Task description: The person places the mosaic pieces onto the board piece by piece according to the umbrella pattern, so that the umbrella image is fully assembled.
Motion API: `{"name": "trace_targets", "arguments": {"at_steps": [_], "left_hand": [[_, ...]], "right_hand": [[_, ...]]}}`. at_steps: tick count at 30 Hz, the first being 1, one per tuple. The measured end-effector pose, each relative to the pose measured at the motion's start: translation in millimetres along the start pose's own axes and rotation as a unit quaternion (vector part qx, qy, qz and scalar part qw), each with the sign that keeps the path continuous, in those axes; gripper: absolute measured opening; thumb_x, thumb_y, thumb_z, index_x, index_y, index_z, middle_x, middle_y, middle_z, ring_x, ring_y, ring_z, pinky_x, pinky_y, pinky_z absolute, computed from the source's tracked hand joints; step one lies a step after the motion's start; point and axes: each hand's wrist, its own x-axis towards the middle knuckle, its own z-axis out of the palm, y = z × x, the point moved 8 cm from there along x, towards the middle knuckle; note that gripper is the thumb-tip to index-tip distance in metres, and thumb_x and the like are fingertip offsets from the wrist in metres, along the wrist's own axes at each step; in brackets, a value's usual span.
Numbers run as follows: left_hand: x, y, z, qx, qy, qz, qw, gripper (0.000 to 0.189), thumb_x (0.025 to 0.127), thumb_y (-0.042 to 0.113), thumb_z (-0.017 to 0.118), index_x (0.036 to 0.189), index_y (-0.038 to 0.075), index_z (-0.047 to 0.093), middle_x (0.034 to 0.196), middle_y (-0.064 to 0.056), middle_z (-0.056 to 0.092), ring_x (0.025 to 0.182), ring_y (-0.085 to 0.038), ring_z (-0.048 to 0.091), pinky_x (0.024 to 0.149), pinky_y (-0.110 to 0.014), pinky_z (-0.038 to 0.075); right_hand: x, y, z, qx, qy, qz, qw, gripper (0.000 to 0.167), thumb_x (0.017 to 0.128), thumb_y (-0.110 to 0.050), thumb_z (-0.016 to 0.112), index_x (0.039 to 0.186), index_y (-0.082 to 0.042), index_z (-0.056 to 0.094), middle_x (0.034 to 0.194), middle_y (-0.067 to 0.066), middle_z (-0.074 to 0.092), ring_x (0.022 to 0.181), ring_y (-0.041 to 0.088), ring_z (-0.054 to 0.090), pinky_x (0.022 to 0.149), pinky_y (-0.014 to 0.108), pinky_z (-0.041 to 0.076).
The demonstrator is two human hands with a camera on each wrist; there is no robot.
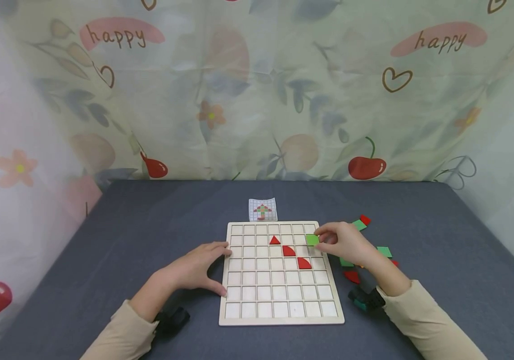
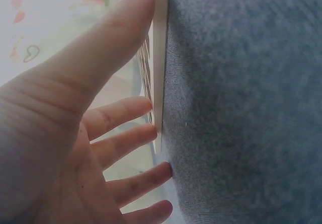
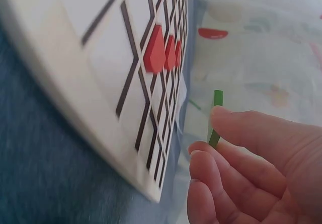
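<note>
A pale wooden grid board (image 1: 264, 294) lies flat on the dark cloth. My left hand (image 1: 193, 267) is spread along its left edge, thumb and fingertips touching the rim. In the left wrist view the fingers (image 2: 123, 141) look nearly straight. My right hand (image 1: 342, 242) pinches a green square tile (image 1: 312, 240) above the upper right cells. The right wrist view shows this tile (image 3: 218, 99) edge-on between thumb and fingers, apart from the board. A red triangle (image 1: 275, 241) and two red quarter-circle tiles (image 1: 289, 251) sit in cells, stepping down to the right.
A small pattern card (image 1: 263, 210) with a coloured figure lies behind the board. Several loose green and red tiles (image 1: 384, 251) are scattered to the right, partly hidden by my right forearm. A printed curtain (image 1: 261, 100) hangs behind the table.
</note>
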Motion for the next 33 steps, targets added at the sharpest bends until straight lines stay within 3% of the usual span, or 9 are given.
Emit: {"name": "trace_targets", "arguments": {"at_steps": [21, 33], "left_hand": [[-1.7, 0.5, -1.4, -0.006, 0.0, -0.002, 1.0, 0.087, 0.067, 0.047, 0.08, 0.135, 0.006, 0.046, 0.147, -0.016, 0.037, 0.136, -0.035, 0.034, 0.109, -0.052, 0.03], [-0.6, 1.9, -1.9, 0.003, 0.006, 0.014, 0.9999, 0.086, 0.066, 0.047, 0.08, 0.134, 0.004, 0.046, 0.146, -0.017, 0.038, 0.135, -0.035, 0.035, 0.109, -0.052, 0.031]], "right_hand": [[12.2, -32.2, 28.1, 0.024, -0.042, -0.039, 0.9981, 0.025, 0.08, -0.014, 0.072, 0.102, -0.003, 0.067, 0.083, 0.003, 0.067, 0.064, 0.008, 0.054, 0.057, 0.021, 0.046], [21.4, -41.4, 43.4, 0.01, -0.059, -0.029, 0.9978, 0.023, 0.079, -0.015, 0.074, 0.098, -0.005, 0.067, 0.079, 0.001, 0.064, 0.062, 0.007, 0.053, 0.06, 0.019, 0.045]]}}
